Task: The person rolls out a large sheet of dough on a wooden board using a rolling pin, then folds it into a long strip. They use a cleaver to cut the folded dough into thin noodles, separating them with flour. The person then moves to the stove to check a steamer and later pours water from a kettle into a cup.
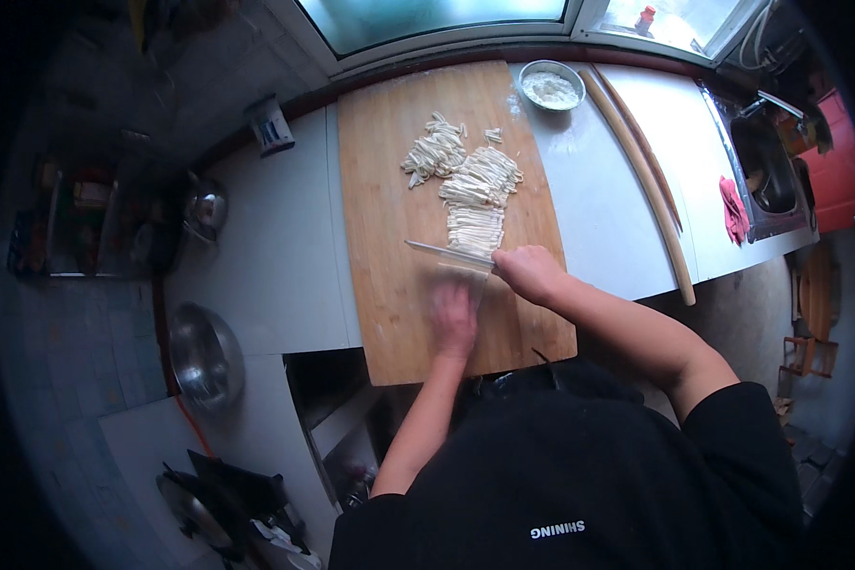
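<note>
My right hand (532, 273) grips the handle of a kitchen cleaver (450, 252). The blade crosses the wooden board (392, 306) at the near end of a row of cut dough strips (476, 229). Just on the near side of the blade is my left hand (456, 320), low over the board. Motion blurs its fingers, and whether they press on anything is hidden. Farther up the board lie a bundle of noodles (482, 174), a looser heap of noodles (434, 149) and a few short pieces (494, 135).
A metal bowl of flour (551, 89) stands beyond the board's right corner. Two wooden rolling pins (645, 178) lie to the right, before a pink cloth (734, 210) and a sink (764, 164). At left are a large steel bowl (203, 356) and a kettle (206, 205).
</note>
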The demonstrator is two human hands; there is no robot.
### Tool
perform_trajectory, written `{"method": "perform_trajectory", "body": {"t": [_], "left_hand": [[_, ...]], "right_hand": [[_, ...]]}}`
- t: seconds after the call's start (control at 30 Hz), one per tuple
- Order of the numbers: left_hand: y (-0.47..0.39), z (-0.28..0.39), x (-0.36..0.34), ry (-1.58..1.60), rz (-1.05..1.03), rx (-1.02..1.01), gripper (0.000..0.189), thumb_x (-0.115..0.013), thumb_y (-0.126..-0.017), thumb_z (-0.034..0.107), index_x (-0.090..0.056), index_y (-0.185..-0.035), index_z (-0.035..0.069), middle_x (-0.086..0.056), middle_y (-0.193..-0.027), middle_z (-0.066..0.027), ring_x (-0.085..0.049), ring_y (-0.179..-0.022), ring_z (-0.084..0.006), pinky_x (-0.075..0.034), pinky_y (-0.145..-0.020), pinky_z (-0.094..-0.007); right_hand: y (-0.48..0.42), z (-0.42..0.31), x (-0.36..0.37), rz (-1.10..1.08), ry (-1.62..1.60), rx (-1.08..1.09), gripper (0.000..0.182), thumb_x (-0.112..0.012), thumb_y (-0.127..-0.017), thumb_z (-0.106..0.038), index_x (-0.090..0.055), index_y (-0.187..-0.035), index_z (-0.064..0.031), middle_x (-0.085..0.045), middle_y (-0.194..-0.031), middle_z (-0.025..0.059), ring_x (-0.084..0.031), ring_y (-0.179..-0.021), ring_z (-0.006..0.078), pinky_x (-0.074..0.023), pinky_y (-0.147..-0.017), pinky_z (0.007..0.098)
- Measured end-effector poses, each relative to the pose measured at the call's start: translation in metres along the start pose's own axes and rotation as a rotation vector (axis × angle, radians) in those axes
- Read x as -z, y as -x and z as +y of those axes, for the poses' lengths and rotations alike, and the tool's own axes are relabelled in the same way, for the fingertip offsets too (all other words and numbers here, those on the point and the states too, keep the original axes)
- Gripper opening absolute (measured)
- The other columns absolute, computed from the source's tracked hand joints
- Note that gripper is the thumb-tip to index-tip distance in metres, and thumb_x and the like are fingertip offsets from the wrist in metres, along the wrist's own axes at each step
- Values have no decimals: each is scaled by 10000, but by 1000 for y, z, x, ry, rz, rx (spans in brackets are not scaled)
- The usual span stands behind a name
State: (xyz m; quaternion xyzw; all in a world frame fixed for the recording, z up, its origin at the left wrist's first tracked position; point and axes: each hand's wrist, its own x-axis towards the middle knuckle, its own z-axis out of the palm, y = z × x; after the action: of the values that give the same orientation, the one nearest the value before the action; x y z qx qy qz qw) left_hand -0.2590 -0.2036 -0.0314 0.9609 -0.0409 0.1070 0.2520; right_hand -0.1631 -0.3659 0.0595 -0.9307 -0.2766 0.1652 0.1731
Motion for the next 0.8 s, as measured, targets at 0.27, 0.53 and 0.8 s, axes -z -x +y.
{"method": "perform_trajectory", "body": {"t": [0.27, 0.53, 0.8], "left_hand": [[-16, 8, 17, -90, -122, 51, 295, -575, -765, 174, -536, -1033, 56, -506, -1064, -179, -473, -985, -370, -388, -847, -460], [-23, 13, 24, -74, -102, 13, 242, -587, -773, 215, -535, -939, 48, -497, -944, -163, -479, -900, -353, -398, -766, -468], [-16, 10, 15, -81, -30, 17, 207, -589, -783, 217, -540, -906, 59, -511, -925, -155, -486, -874, -344, -404, -742, -457]], "right_hand": [[9, -8, 12, -79, 50, 61, 104, -492, -756, -112, -553, -759, -28, -611, -720, 182, -615, -703, 344, -482, -587, 438], [-6, -11, -15, -12, -22, 4, 95, -510, -736, -95, -583, -757, -37, -624, -751, 176, -621, -731, 341, -495, -602, 424], [-16, -19, -24, -43, 4, 46, 129, -438, -804, -130, -515, -810, -26, -605, -744, 193, -599, -725, 362, -467, -610, 455]]}}
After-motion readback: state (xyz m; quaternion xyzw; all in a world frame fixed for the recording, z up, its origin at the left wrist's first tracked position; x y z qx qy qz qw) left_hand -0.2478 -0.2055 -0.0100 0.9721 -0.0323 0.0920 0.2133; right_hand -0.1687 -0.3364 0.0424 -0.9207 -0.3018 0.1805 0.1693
